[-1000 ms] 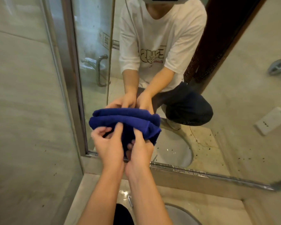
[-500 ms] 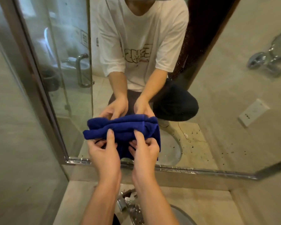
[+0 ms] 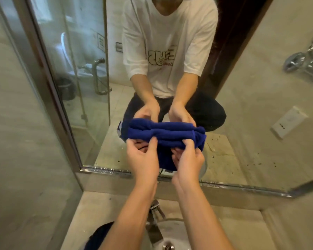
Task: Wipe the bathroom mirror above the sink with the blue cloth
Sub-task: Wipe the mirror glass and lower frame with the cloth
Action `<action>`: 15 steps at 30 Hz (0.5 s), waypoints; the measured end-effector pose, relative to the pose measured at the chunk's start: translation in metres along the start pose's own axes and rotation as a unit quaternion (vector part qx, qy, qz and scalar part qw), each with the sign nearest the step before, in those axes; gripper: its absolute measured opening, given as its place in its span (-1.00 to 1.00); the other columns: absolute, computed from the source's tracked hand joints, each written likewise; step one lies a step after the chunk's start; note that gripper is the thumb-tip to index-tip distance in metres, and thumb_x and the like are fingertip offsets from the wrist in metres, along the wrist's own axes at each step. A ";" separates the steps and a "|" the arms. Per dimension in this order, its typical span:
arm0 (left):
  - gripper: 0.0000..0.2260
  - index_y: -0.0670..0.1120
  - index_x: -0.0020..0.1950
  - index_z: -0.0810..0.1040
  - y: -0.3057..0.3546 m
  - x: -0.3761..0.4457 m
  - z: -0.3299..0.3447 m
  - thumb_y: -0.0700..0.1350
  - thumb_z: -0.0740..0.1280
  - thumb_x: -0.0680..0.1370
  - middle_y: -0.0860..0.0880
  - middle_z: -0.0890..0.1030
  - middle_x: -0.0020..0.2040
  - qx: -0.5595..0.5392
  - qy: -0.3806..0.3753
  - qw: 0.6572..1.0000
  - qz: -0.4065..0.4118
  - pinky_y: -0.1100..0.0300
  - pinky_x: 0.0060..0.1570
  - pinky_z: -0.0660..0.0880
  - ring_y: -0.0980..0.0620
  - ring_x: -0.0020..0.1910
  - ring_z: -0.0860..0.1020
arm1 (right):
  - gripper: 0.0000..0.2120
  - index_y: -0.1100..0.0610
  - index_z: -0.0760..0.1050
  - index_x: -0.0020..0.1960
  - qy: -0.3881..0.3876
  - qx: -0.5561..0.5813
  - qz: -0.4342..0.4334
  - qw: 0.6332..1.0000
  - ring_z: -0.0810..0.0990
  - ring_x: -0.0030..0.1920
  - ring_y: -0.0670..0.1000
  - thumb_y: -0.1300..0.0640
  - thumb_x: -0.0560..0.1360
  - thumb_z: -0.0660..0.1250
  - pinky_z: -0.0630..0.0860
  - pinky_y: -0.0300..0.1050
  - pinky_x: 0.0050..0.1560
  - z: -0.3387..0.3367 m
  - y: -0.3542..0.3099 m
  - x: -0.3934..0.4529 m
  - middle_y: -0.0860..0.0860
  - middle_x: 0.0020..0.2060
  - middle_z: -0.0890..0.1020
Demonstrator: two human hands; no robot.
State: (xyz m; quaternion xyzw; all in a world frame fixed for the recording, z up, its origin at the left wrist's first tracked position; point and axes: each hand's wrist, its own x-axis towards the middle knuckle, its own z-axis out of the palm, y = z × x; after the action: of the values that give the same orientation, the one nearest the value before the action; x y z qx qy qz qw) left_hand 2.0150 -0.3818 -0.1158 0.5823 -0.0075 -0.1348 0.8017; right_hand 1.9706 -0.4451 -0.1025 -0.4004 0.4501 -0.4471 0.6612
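A folded blue cloth (image 3: 172,137) is held up against the lower part of the bathroom mirror (image 3: 242,114). My left hand (image 3: 143,159) grips its lower left edge, thumb up over the fold. My right hand (image 3: 187,160) grips its lower right part, fingers curled over the fold. The mirror shows the cloth's reflection just above, touching it, along with a person in a white T-shirt. Dark specks dot the glass at the lower right.
A steel frame (image 3: 224,185) runs along the mirror's bottom edge. Below it lie a beige stone counter (image 3: 90,210), a chrome tap (image 3: 154,222) and the white sink (image 3: 172,242). A tiled wall (image 3: 16,141) stands close on the left.
The view has tilted down, so the tap and sink now show. The cloth has spread wider sideways, and my hands have moved a little apart along its lower edge.
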 end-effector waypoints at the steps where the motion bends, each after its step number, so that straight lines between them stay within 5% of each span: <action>1: -0.71 -0.04 0.17 0.51 -0.002 -0.007 0.011 -0.12 0.47 0.50 0.01 0.64 0.04 0.001 -0.014 1.000 -0.008 0.07 0.06 0.62 0.09 0.01 0.65 | -0.90 0.11 0.51 -0.03 0.018 0.002 -0.010 1.000 0.59 -0.21 0.04 0.08 0.53 0.32 0.50 -0.14 -0.26 -0.008 -0.006 0.004 0.07 -0.21 0.64; 8: -0.82 -0.08 -0.07 0.54 0.004 0.007 0.000 -0.13 0.52 0.45 -0.06 0.64 -0.14 -0.022 0.010 1.000 0.005 -0.06 0.07 0.61 0.00 -0.10 0.65 | -0.70 0.06 0.40 0.22 -0.044 -0.017 -0.065 0.997 0.65 0.01 -0.07 0.00 0.55 0.35 0.61 -0.11 0.00 0.008 0.001 -0.012 -0.03 0.05 0.64; 15: -0.80 -0.01 -0.14 0.50 0.007 0.018 -0.005 0.03 0.46 0.37 -0.02 0.62 -0.17 -0.017 0.108 0.992 0.055 0.08 -0.09 0.55 0.02 -0.16 0.60 | -0.71 -0.05 0.50 0.11 -0.021 -0.036 -0.066 0.997 0.65 0.02 -0.04 -0.12 0.43 0.38 0.60 0.11 0.08 0.033 0.015 -0.022 -0.06 0.01 0.67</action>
State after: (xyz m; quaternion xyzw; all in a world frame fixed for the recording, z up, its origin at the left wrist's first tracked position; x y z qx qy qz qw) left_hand 2.0345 -0.3789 -0.1139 0.5782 0.0496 -0.0264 0.8139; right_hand 2.0014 -0.4155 -0.1026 -0.4626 0.4245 -0.4647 0.6244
